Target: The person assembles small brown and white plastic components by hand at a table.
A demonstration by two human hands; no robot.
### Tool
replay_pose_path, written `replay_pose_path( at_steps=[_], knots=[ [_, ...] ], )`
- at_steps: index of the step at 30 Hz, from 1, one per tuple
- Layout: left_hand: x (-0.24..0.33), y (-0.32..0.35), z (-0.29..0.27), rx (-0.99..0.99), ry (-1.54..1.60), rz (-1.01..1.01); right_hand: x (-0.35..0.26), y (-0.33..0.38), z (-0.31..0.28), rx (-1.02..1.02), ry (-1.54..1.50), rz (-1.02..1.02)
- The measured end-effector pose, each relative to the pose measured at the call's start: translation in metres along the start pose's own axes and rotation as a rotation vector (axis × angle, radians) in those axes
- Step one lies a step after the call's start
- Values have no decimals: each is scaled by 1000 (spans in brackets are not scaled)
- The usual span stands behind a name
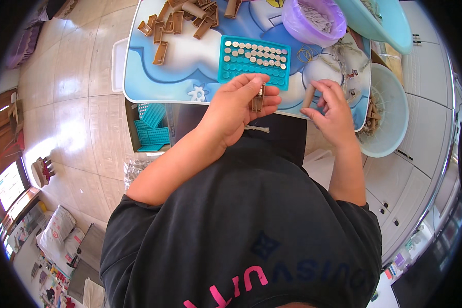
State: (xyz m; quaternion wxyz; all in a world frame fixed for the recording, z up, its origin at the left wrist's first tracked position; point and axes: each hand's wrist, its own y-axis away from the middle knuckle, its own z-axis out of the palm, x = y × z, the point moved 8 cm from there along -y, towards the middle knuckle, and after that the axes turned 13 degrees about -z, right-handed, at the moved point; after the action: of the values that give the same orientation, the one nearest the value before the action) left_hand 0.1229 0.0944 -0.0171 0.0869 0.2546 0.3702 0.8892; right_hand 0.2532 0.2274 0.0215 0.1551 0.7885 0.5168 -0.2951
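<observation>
My left hand point(239, 104), palm up, holds a small brown open box point(257, 104) between thumb and fingers. Small shiny metal pieces show at the box's upper end. Just beyond it lies a teal tray point(226, 76) with rows of round wells, many filled with silvery discs point(253, 53); the near rows show bare wells. Over the table's front right, my right hand point(329, 107) has a plain brown tube point(309, 96) between its thumb and index finger. Part of the tube is hidden by the fingers.
Several brown boxes point(177, 22) lie piled on the patterned table point(200, 61). Rubber bands point(306, 53) lie near a purple lined basin point(313, 37). A pale green basin point(404, 31) overhangs the right corner; another tub point(399, 118) stands below. More teal trays point(153, 135) sit under the table's left.
</observation>
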Motion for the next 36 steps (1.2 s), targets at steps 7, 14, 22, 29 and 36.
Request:
replay_pose_path(
  at_steps=[7,14,22,29,36],
  knots=[
    [-10,-5,-5,-76,89,-17,-76,-31,22,81,-195,-279],
    [-5,0,-2,-112,55,23,-87,-37,28,74,-161,-306],
    [-7,0,-1,-123,46,30,-90,-39,32,50,-55,-326],
    [-3,1,-2,-109,83,79,-90,-40,32,82,-116,-323],
    [0,4,2,-58,-120,129,-91,-41,33,107,-119,-333]
  ],
)
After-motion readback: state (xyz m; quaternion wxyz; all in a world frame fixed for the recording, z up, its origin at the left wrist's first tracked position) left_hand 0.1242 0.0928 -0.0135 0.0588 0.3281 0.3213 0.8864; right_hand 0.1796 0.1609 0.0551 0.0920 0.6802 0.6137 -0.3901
